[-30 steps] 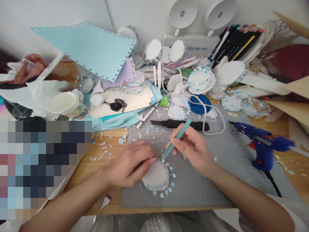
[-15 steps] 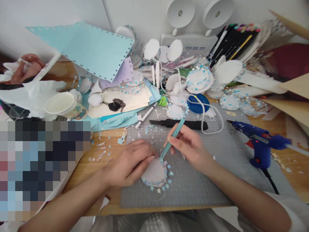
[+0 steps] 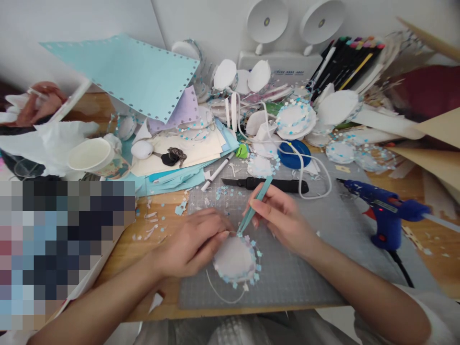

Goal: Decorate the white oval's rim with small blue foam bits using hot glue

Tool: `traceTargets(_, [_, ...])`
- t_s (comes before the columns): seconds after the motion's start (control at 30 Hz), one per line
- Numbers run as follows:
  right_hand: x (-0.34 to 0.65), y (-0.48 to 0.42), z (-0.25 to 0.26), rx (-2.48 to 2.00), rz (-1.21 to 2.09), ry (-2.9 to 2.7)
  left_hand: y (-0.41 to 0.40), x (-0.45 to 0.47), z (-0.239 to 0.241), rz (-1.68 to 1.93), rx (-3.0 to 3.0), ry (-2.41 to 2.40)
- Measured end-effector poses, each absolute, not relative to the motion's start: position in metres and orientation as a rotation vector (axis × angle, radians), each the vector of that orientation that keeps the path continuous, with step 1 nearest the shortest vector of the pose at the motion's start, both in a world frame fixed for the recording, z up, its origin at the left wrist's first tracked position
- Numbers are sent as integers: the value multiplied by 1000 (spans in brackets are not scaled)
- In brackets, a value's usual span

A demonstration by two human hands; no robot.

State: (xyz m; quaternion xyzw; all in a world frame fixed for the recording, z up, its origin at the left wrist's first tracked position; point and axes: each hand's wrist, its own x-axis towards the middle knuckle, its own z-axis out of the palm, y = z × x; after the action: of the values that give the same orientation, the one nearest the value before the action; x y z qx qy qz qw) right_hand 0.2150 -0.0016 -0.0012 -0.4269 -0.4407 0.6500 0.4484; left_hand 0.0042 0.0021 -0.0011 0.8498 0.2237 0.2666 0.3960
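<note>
A white round disc (image 3: 234, 259) ringed with small blue paper flowers lies on the grey cutting mat (image 3: 305, 268). My left hand (image 3: 192, 242) rests on the disc's left edge, fingers pressed together on its rim. My right hand (image 3: 278, 218) pinches teal tweezers (image 3: 254, 205), whose tips touch the disc's upper edge beside my left fingertips. A thin clear wire loop curls below the disc.
A blue glue gun (image 3: 386, 211) stands at the right of the mat. A black craft knife (image 3: 266, 183) and a white pen (image 3: 218, 172) lie behind my hands. Paper sheets, a paper cup (image 3: 92, 156), more flowered discs and markers crowd the back. Another person's hand (image 3: 38, 101) is far left.
The disc has shifted slightly right and turned under my left hand. The tweezers' tips stay at its upper edge, with my right hand a little further left.
</note>
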Motion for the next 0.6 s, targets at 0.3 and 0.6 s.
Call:
traceTargets(0.3, [224, 14, 8, -988, 1560, -783, 1, 4, 1, 766, 2137, 668])
traceTargets(0.6, [230, 16, 5, -927, 1743, -812, -2, 1, -5, 881, 2030, 1006])
